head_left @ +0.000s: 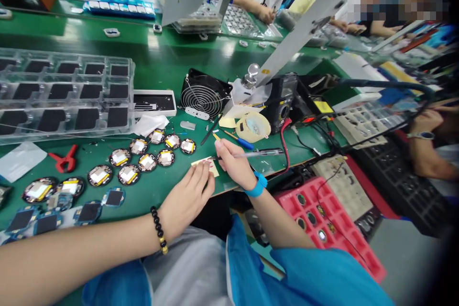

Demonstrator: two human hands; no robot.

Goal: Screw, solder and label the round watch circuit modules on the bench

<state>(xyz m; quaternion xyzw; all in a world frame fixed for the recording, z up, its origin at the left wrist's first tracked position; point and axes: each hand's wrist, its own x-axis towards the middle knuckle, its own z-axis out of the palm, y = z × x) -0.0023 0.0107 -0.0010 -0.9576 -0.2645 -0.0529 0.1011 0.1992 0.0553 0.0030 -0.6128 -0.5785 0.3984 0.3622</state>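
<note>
My right hand (234,162), with a blue strap at the wrist, is closed round a clear pen (263,152). The pen's barrel sticks out to the right, and its tip points left over a small pale yellow note (215,169) with red marks. My left hand (188,196), wearing a beaded bracelet (159,230), lies with its fingers stretched flat on the note, covering part of it. Beyond my left hand, several round circuit modules (147,162) with white and yellow tops rest on the green bench. Blue boards with dark squares (89,211) lie nearer to me.
A clear compartment tray (132,91) stands at the left, with a red clamp (64,158) before it. A fan (202,98), tape roll (253,126), blue-handled screwdriver (244,142) and multimeter (285,103) sit beyond my hands. Below right is a red foam tray (315,191). Other people work opposite.
</note>
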